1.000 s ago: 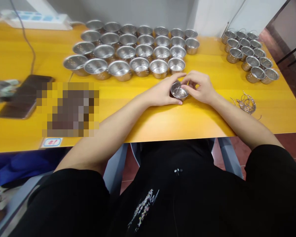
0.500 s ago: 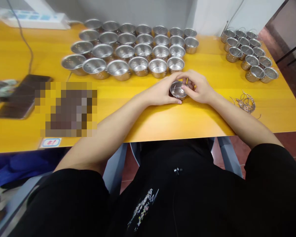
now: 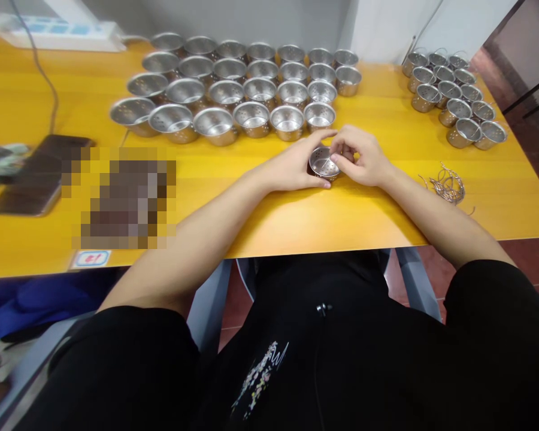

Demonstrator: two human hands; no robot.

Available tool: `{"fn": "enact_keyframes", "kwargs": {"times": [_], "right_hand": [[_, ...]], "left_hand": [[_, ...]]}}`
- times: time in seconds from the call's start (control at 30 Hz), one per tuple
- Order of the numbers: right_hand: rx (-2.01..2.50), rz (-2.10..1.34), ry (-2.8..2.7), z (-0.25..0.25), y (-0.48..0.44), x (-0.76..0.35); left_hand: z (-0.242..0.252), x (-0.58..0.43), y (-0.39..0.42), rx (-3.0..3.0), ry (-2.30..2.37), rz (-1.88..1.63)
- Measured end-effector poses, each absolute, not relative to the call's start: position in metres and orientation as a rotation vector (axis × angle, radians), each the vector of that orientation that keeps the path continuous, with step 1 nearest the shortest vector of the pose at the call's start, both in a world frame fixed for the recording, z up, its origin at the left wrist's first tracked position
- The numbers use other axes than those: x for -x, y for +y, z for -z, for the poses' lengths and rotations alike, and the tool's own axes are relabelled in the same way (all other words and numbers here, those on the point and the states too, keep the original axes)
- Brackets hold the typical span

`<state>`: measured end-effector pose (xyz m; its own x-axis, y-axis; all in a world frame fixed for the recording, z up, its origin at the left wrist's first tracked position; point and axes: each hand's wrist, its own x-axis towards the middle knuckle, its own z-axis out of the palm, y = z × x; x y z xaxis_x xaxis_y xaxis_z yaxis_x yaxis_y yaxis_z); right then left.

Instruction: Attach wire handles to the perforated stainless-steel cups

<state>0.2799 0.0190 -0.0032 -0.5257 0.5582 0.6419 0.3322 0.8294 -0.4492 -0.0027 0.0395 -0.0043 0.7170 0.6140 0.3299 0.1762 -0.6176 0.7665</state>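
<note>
A small perforated metal cup point(image 3: 322, 170) stands on the yellow table in front of me. My left hand point(image 3: 293, 163) curls around its left side, thumb along the near side and fingers behind the rim. My right hand point(image 3: 360, 157) is closed in a pinch at the cup's right rim. A thin wire handle point(image 3: 325, 160) shows across the cup's mouth and runs toward the right fingertips; its far end is hidden by them. To the right of my right forearm lies a tangled pile of curved wire handles point(image 3: 448, 185).
Rows of perforated metal cups point(image 3: 215, 123) stand behind my hands. At the far right is a cluster of cups with wire handles point(image 3: 463, 133). A dark phone point(image 3: 42, 173), a blurred-out item point(image 3: 126, 203) and a white power strip point(image 3: 63, 33) are on the left.
My right fingers have shifted slightly at the rim, and the wire inside the cup lies at a different angle. The left hand keeps its hold on the cup.
</note>
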Motion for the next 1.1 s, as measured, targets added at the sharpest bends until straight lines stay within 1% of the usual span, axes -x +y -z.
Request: {"fn": "enact_keyframes", "kwargs": {"times": [0.2,0.53,1.1], "right_hand": [[0.642,-0.408,-2.172,0.005,0.023,-0.283],[0.660,-0.308,-2.157,-0.001,0.017,-0.282],[0.744,-0.376,-2.126,-0.005,0.011,-0.282]], "left_hand": [[0.003,0.003,0.038,-2.175,0.629,-0.750],[0.002,0.005,0.036,-2.168,0.640,-0.721],[-0.002,0.007,0.033,-2.186,0.652,-0.690]]}}
